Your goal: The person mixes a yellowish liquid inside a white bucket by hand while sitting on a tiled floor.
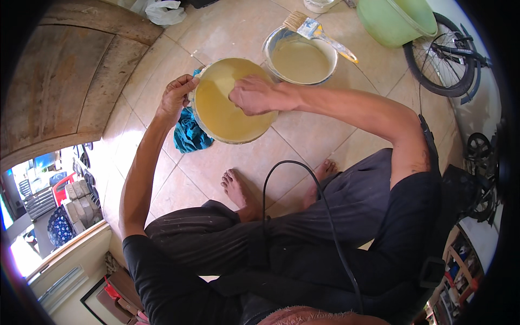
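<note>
A round, pale yellow bucket (pixel 235 130) is tilted so that its inside faces me. My left hand (pixel 177 96) grips its left rim, thumb over the edge. Inside its mouth is my right hand (pixel 254 96), fingers curled closed against the inner wall; whatever they may hold is hidden. A crumpled teal cloth (pixel 192 132) lies on the floor at the bucket's left, partly behind it. Just beyond, a whitish tub (pixel 269 54) holds cream-coloured paint. Across the tub's far rim rests a wide paintbrush (pixel 314 31), its handle pointing right.
At the far right stand a green basin (pixel 392 24) and a bicycle wheel (pixel 441 57). A small white container (pixel 319 4) and a plastic bag (pixel 164 12) are at the back. Wooden panelling (pixel 65 81) rises on the left. A black cable (pixel 292 162) loops before my lap.
</note>
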Demonstrator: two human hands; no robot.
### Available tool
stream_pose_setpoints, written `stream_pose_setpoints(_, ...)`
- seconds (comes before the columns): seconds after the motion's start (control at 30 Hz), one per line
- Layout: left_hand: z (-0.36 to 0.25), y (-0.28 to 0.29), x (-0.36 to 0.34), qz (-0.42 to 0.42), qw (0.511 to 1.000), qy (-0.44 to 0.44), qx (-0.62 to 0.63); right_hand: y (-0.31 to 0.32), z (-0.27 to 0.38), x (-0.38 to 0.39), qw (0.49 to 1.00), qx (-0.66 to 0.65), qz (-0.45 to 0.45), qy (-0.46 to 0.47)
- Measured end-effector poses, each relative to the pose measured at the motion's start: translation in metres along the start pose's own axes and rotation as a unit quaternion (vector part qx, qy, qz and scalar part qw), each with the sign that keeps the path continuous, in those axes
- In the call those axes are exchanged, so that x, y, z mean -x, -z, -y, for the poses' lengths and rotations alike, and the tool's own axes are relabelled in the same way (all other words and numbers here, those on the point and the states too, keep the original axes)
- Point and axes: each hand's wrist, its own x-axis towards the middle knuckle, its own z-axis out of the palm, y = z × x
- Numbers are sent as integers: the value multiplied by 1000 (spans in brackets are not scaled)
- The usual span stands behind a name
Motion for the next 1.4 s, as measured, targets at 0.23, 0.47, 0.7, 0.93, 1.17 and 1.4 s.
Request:
stream_pose_setpoints(0.23,0,-2,0,-9,1000,-4,-11,6,-17,2,989,91,109,29)
stream_pose_setpoints(0.47,-1,-5,-5,4,1000,-5,-7,-4,-19,4,993,34,-85,75)
stream_pose_setpoints(0.7,2,0,1,-6,1000,-7,-1,11,-8,9,992,41,43,114)
stream_pose_setpoints(0.93,-5,-7,-3,-1,1000,-5,-16,-2,-14,3,991,125,-5,52)
stream_pose_setpoints(1.17,0,-1,-3,1,1000,-1,-6,-2,-1,3,995,50,-18,87)
stream_pose_setpoints(1.4,4,-1,-2,7,1000,-11,-7,18,-4,4,981,103,161,23)
